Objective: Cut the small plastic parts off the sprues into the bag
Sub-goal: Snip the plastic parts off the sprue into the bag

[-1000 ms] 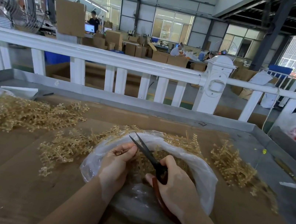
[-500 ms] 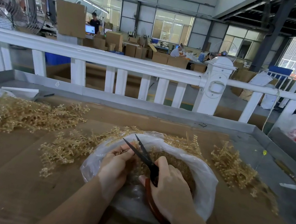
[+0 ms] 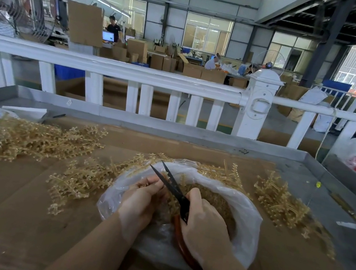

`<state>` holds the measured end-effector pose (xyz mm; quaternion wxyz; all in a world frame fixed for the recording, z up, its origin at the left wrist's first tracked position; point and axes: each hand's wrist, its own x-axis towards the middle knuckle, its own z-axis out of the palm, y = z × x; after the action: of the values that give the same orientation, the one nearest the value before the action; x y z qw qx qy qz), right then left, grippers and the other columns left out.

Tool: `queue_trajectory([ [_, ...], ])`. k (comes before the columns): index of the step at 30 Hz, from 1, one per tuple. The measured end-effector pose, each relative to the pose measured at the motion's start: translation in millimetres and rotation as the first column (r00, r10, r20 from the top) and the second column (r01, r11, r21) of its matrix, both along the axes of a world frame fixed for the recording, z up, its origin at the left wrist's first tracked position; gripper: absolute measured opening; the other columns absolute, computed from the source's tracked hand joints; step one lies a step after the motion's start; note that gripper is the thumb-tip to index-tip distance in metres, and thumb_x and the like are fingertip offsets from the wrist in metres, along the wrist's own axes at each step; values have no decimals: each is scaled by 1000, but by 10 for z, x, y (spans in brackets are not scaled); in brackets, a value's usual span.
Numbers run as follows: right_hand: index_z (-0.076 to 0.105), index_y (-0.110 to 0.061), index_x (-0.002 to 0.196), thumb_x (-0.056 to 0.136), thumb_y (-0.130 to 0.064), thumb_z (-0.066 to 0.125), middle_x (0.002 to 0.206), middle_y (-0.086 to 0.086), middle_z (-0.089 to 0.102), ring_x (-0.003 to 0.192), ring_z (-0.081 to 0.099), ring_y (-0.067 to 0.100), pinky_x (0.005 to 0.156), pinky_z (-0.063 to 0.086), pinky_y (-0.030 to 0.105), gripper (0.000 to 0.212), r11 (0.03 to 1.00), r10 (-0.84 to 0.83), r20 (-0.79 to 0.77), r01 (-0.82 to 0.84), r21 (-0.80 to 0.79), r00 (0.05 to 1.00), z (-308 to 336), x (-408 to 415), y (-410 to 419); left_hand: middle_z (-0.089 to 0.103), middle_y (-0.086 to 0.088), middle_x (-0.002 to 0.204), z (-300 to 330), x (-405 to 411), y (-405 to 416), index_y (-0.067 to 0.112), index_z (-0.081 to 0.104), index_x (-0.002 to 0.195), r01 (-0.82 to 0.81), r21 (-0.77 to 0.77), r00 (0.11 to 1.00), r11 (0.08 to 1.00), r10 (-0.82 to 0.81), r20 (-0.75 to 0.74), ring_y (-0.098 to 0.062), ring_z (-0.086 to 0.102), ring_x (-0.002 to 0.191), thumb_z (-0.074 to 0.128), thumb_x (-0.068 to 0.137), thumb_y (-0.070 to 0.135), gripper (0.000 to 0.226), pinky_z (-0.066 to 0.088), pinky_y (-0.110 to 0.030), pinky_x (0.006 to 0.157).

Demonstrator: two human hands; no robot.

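A clear plastic bag (image 3: 250,218) lies open on the table in front of me, with a heap of small tan cut parts (image 3: 215,201) inside. My right hand (image 3: 204,227) grips black scissors (image 3: 173,186) by their reddish handles, blades parted and pointing up and left over the bag. My left hand (image 3: 141,201) pinches a tan sprue just left of the blades, above the bag's left rim; the sprue is mostly hidden by my fingers.
Piles of tan sprues lie on the brown cardboard: a large pile (image 3: 31,139) at the far left, one (image 3: 81,178) left of the bag, another (image 3: 281,200) on the right. A white railing (image 3: 136,70) runs behind the metal table edge (image 3: 173,129).
The scissor blades opened from shut to parted and stay parted. Both hands shifted slightly left over the bag.
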<state>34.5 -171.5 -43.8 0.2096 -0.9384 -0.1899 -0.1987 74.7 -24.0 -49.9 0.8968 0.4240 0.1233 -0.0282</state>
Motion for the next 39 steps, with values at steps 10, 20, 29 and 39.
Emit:
queue_trajectory([
  [10, 37, -23, 108, 96, -38, 42, 83, -5, 58, 76, 60, 13, 60, 42, 18, 20, 1000, -3, 15, 4, -21, 1000, -44, 40, -1, 71, -11, 69, 27, -7, -13, 3, 63, 86, -12, -9, 1000, 1000, 12, -15, -19, 71, 62, 51, 90, -5, 15, 54, -23, 48],
  [20, 44, -21, 111, 89, -33, 52, 93, -4, 60, 90, 59, 16, 74, 45, 23, 26, 998, -50, 25, 49, 27, 998, -36, -2, 7, 68, -21, 87, 55, -58, -50, -1, 61, 95, 3, 123, 1000, 992, -5, 20, -30, 67, 81, 48, 92, -7, 14, 56, -38, 78],
  [29, 40, -18, 117, 94, -31, 47, 92, -1, 61, 86, 61, 18, 70, 46, 25, 27, 1000, -22, 3, 22, 20, 1000, -24, 22, 0, 65, -19, 89, 77, -70, -60, -5, 59, 106, 8, 154, 1000, 988, -11, 17, -24, 64, 75, 52, 90, -6, 18, 54, -30, 67],
  [39, 39, -21, 109, 96, -31, 46, 85, -6, 63, 79, 64, 12, 61, 40, 17, 18, 999, -43, 17, 43, -7, 999, -40, 70, -17, 62, -26, 104, 72, -63, -71, -6, 58, 113, -19, 161, 1000, 987, 17, 13, -32, 62, 88, 57, 87, -6, 26, 51, -43, 88],
])
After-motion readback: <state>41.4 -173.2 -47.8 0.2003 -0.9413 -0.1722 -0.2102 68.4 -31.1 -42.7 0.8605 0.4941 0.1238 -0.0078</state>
